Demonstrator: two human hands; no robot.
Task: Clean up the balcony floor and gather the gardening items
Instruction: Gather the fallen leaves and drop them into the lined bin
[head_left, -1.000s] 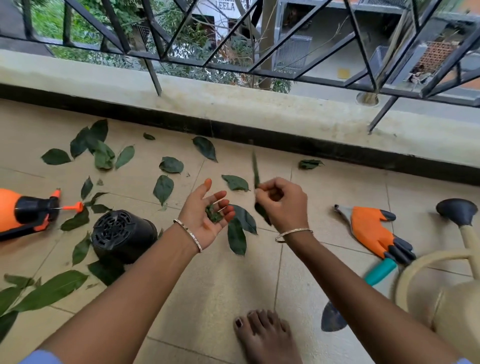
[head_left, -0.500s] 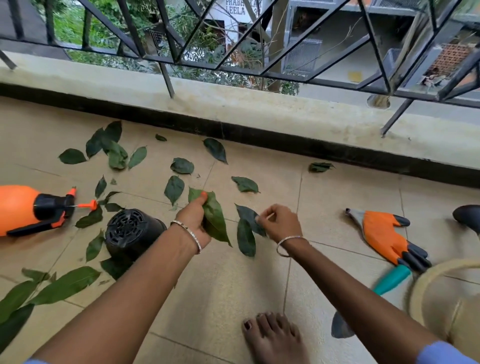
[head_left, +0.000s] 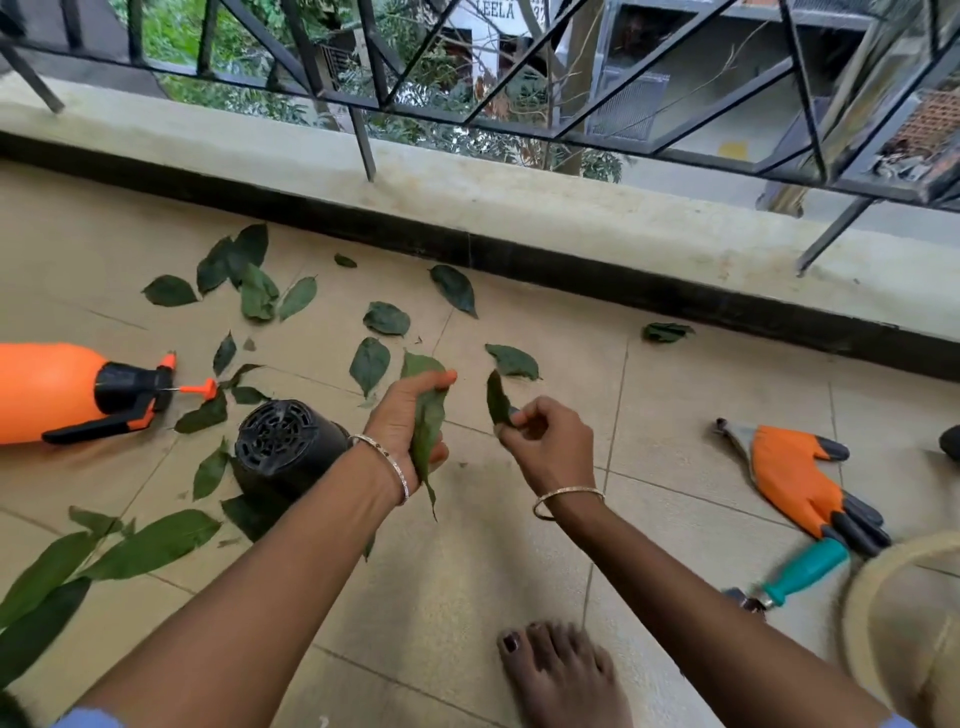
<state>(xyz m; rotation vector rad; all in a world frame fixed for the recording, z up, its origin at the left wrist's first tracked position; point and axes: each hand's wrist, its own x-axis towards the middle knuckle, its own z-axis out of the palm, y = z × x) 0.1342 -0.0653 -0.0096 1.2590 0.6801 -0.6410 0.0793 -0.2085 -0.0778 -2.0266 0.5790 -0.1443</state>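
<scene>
Green leaves lie scattered over the beige tiled floor (head_left: 467, 597), several at the far left (head_left: 254, 291) and several long ones at the near left (head_left: 150, 543). My left hand (head_left: 402, 426) grips a bunch of leaves (head_left: 427, 426) that hang down from the palm. To its right, my right hand (head_left: 550, 441) pinches a single dark leaf (head_left: 497, 399), lifted off the floor. A black plastic pot (head_left: 283, 449) lies on its side just left of my left wrist. An orange spray bottle (head_left: 57, 392) lies at the left edge.
An orange and grey glove (head_left: 789, 475) and a teal-handled trowel (head_left: 802, 574) lie on the right. A cream watering can (head_left: 904, 618) fills the lower right corner. My bare foot (head_left: 561, 670) stands on the tiles. A low concrete kerb (head_left: 519, 202) with a metal railing (head_left: 571, 124) borders the far side.
My right hand has picked a leaf up off the floor and now holds it raised. My left hand has lifted slightly with its bunch of leaves. The view shifted a little.
</scene>
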